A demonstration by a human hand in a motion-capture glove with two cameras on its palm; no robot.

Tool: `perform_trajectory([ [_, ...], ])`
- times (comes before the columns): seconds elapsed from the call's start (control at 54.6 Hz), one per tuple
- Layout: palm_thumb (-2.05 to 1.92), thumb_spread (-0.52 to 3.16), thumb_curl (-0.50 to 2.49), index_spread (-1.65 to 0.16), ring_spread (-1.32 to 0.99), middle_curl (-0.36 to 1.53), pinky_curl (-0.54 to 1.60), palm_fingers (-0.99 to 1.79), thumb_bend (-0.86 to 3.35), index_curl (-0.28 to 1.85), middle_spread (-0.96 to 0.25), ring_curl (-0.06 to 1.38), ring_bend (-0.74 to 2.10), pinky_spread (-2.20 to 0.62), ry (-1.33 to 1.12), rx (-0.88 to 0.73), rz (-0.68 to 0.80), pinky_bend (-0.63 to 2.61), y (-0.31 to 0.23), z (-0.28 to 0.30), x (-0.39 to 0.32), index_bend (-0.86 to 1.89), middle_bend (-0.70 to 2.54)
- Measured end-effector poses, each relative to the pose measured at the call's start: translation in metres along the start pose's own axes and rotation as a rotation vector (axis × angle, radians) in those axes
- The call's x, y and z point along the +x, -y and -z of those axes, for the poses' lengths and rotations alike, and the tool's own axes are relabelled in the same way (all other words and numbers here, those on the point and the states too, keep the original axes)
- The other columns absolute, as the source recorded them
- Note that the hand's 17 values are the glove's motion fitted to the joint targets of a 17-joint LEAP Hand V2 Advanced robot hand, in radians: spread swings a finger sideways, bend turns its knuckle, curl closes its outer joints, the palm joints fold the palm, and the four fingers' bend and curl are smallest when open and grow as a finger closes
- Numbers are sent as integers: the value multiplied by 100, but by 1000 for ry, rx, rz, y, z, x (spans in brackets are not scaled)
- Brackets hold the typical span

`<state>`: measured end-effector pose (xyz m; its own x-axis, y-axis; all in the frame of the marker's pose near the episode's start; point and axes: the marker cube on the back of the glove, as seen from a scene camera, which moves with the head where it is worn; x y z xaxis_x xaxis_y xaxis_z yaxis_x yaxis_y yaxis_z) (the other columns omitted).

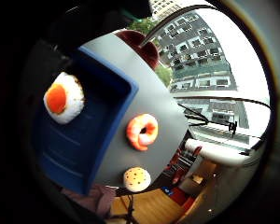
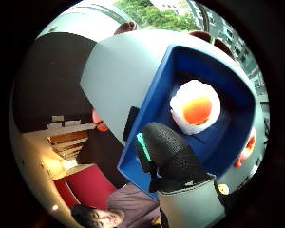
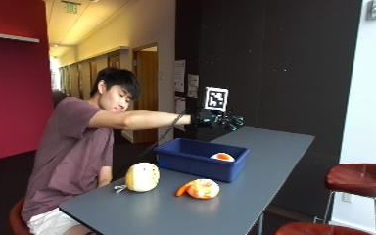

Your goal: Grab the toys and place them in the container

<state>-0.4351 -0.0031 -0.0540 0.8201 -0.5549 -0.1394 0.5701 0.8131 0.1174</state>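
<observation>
My gloved right hand (image 3: 217, 119) hovers above the blue container (image 3: 201, 159), fingers relaxed and holding nothing. A fried-egg toy (image 3: 222, 156) lies inside the container, white with an orange yolk (image 1: 64, 97) (image 2: 195, 107). On the grey table (image 3: 272, 147) in front of the container lies an orange shrimp toy (image 3: 201, 188) (image 1: 142, 131). A round yellow bun toy (image 3: 142, 176) (image 1: 136, 179) stands beside it, nearer the person. A gloved thumb (image 2: 173, 154) shows over the container's rim (image 2: 147, 118).
The person sits at the table's near end, bare hand out of sight. Two dark red stools (image 3: 361, 178) stand at the right of the table. A dark wall runs behind the table's far side.
</observation>
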Motion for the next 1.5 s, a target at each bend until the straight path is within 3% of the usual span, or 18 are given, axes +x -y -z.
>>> perform_trajectory([
  [0.055,-5,121,47,-26,0,36,41,-39,-5,41,-7,28,38,4,-56,13,-15,95,-21,16,32,2,10],
  [0.128,-4,121,44,-26,1,33,40,-37,-4,36,-7,28,35,4,-97,31,-158,92,-41,34,62,3,10],
  [0.293,-4,122,39,-25,2,28,38,-34,-4,27,-5,28,30,5,-20,54,-52,88,-94,63,114,4,10],
  [0.531,-3,123,34,-25,2,24,36,-32,-3,19,-4,29,27,6,9,42,-145,85,-128,57,167,5,10],
  [0.641,-2,124,33,-25,2,23,36,-31,-3,17,-3,30,26,6,-50,4,-74,85,-131,26,189,5,10],
  [0.769,-1,125,33,-25,2,22,36,-29,-2,15,-3,31,26,6,-124,-109,-137,85,-120,-37,210,6,11],
  [0.843,-1,126,32,-25,2,21,36,-30,-2,14,-3,31,25,6,0,-164,-270,85,-105,-68,196,6,11],
  [0.953,-1,126,32,-25,2,21,36,-32,-2,12,-2,31,24,5,-5,-269,-266,86,-96,-116,194,4,10],
  [1.136,-2,125,31,-26,4,18,38,-32,-3,11,1,32,22,6,-284,-397,-246,96,-92,-183,223,5,7],
  [1.227,-3,122,31,-27,5,15,40,-24,-3,10,1,35,34,5,-136,-279,-225,106,-87,-184,214,5,4],
  [1.356,-2,127,30,-28,-6,17,40,9,-2,11,0,45,68,-8,58,-203,-248,106,-85,-180,202,12,16],
  [1.447,13,143,33,-27,-20,21,43,59,9,8,-3,53,103,-22,37,-195,-250,122,-88,-178,200,8,30],
  [1.502,27,147,37,-26,-26,25,46,68,16,7,-7,58,115,-26,24,-172,-264,129,-90,-173,201,7,39],
])
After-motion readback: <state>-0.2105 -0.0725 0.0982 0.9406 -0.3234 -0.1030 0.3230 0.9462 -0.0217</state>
